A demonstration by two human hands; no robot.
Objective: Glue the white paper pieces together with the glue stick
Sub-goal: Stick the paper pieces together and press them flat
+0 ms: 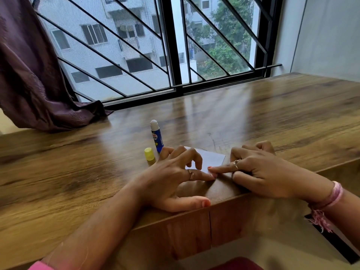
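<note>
The flat white paper sheet (211, 157) lies near the front edge of the brown wooden tabletop (272, 117), partly hidden by both hands. The left hand (171, 180) and right hand (257, 172) each press it with an extended forefinger, neither grip holding anything. Just beyond the left hand stand the blue uncapped glue stick (156, 137) and, beside it, its yellow cap (149, 154). A purple curtain (33, 75) drapes far left.

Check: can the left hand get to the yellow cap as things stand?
Probably yes. The yellow cap stands on the table just beyond the left hand, nothing between them, but that hand's fingers are pressing the white paper and must lift first.
</note>
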